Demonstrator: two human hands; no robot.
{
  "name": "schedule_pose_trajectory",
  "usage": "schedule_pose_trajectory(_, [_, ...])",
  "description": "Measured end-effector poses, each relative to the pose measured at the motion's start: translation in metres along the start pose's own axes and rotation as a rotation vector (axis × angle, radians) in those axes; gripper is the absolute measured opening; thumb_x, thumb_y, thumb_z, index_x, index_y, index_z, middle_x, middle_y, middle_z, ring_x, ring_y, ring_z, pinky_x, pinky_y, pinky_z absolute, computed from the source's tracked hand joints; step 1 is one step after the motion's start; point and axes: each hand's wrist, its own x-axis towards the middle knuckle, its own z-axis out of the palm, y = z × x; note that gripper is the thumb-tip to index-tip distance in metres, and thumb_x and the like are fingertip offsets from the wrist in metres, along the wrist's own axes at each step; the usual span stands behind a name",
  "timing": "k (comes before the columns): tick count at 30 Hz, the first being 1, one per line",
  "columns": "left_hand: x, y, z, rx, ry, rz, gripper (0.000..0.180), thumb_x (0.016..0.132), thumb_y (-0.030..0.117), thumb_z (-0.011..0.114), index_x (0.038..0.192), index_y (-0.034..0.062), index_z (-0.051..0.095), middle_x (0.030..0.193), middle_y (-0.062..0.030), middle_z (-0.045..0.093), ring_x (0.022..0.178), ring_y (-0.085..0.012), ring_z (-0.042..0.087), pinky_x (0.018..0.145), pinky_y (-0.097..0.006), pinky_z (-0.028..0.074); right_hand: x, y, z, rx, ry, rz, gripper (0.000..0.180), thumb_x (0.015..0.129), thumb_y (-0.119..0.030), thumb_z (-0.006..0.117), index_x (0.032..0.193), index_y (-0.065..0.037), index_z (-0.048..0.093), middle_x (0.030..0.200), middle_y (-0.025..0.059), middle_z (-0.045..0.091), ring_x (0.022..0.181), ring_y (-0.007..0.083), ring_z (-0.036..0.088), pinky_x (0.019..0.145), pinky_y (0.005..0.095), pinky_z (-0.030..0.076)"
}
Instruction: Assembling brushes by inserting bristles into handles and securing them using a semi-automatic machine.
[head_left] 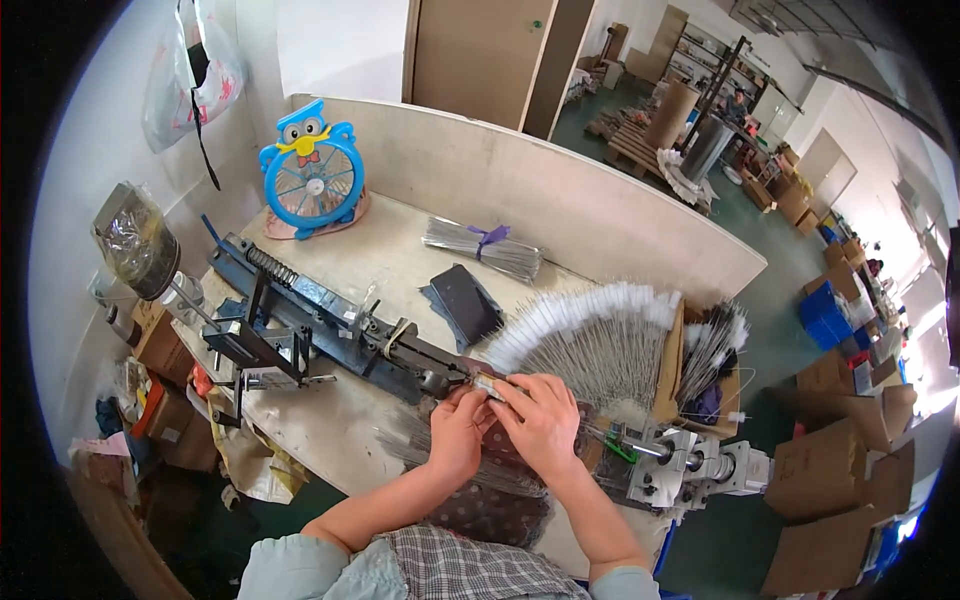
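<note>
My left hand [458,432] and my right hand [540,420] meet at the middle of the bench, fingers pinched close together. Between their fingertips shows a small tan and silvery piece [488,386], too small and covered to name. It sits against the near end of a long dark metal fixture [395,345], which has a spring and clamps along it. Just right of my right hand, a metal spindle machine [690,462] points its shaft toward my hands. Thin wires [405,448] lie beneath my left wrist, over a dotted dark cloth [490,512].
A fan of white-tipped wire brushes [590,335] spreads behind my right hand, beside a cardboard box [672,365] with more brushes. Farther back lie a tied wire bundle [485,247], a dark block [465,305] and a blue fan [313,185]. A low partition [520,185] edges the bench.
</note>
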Motion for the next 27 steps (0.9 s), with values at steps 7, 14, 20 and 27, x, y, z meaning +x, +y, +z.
schedule_pose_trajectory(7, [-0.001,0.001,0.007,0.063,-0.005,0.006,0.004,0.087,0.008,0.056,0.09,0.0045,0.055,0.088,-0.0044,0.061,0.08,-0.0134,0.06,0.074,-0.029,0.048,-0.004,0.008,-0.001,0.012,0.004,0.0,0.023,0.067,-0.015,0.074,0.09,-0.011,0.07,0.092,0.0007,0.064,0.088,0.0211,0.059,0.073,0.0334,0.047])
schedule_pose_trajectory(14, [0.003,0.0,-0.006,-0.032,-0.001,-0.038,0.019,0.092,0.019,0.05,0.102,0.003,0.054,0.092,-0.0046,0.059,0.085,-0.0164,0.059,0.08,-0.033,0.047,0.003,-0.002,-0.015,0.021,-0.015,0.023,0.023,0.067,-0.017,0.075,0.088,-0.009,0.069,0.091,0.0011,0.064,0.088,0.0212,0.058,0.074,0.0337,0.046])
schedule_pose_trajectory(20, [-0.004,0.006,-0.008,-0.021,0.005,-0.08,0.048,0.097,0.047,0.035,0.11,0.0022,0.048,0.098,-0.009,0.055,0.092,-0.0209,0.056,0.085,-0.037,0.045,-0.01,0.008,-0.019,-0.084,-0.177,0.05,0.018,0.069,-0.016,0.072,0.085,-0.008,0.067,0.079,0.0027,0.061,0.085,0.0217,0.056,0.073,0.0357,0.043])
schedule_pose_trajectory(27, [-0.01,0.011,0.0,0.148,-0.067,-0.091,0.059,0.096,0.052,0.032,0.122,0.0013,0.043,0.115,-0.012,0.053,0.101,-0.0215,0.056,0.09,-0.037,0.044,-0.012,0.012,-0.03,0.003,-0.164,0.076,0.016,0.073,-0.015,0.069,0.087,-0.007,0.067,0.079,0.004,0.062,0.086,0.0234,0.056,0.073,0.0366,0.043])
